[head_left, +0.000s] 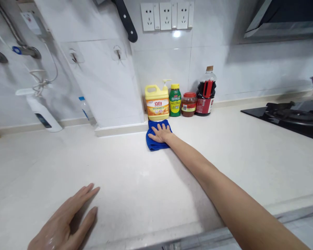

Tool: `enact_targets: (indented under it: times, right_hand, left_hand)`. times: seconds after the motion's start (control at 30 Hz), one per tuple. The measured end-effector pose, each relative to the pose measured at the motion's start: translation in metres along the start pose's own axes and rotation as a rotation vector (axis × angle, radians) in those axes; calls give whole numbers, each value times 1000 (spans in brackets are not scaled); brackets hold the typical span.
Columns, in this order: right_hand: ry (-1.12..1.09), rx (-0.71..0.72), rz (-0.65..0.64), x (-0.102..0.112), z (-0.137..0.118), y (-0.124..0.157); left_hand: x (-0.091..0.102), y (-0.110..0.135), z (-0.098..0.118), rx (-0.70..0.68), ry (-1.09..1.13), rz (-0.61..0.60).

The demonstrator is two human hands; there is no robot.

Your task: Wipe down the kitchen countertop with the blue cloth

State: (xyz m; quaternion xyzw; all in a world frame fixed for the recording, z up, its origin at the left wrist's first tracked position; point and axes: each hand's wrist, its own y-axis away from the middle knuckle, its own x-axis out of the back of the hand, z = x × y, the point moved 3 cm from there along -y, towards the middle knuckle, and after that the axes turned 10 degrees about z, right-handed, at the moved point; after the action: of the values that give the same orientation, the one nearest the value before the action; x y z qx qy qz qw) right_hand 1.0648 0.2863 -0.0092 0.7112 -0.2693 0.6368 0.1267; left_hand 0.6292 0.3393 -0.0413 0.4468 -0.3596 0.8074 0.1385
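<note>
A pale countertop fills most of the view, with a black hob at its right edge. The right arm stretches long and nearly straight across it toward the back wall. The left hand lies flat near the front edge, palm down, fingers extended and only slightly apart, holding nothing. At the far end the right hand presses flat, fingers spread, on a blue cloth lying on the counter just before a yellow detergent jug. Beside the jug stand a dark sauce bottle, a green bottle and a red-lidded jar.
</note>
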Motion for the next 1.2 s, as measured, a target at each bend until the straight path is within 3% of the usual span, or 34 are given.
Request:
enact_targets:
  times: [0.23, 0.37, 0.57, 0.73, 0.83, 0.93, 1.07, 1.2]
  right_hand:
    - [-4, 10, -12, 2, 3, 35]
    - [-64, 104, 17, -2, 4, 70]
    - [-84, 176, -10, 10, -1, 162]
    - [-54, 223, -33, 32, 14, 236]
    - [-47, 242, -32, 41, 42, 263]
    - [-52, 208, -22, 49, 86, 281]
    - [-24, 86, 19, 61, 164, 304]
    - [36, -87, 42, 72, 246, 331]
  left_hand:
    - [13, -5, 29, 47, 13, -140]
    - [14, -7, 41, 107, -39, -186]
    - [21, -4, 62, 49, -78, -209]
    - [20, -5, 60, -10, -92, -205]
    - [18, -8, 58, 17, -95, -222]
    - [20, -9, 59, 23, -97, -245]
    - [19, -14, 50, 51, -127, -263]
    - [5, -25, 22, 20, -108, -246]
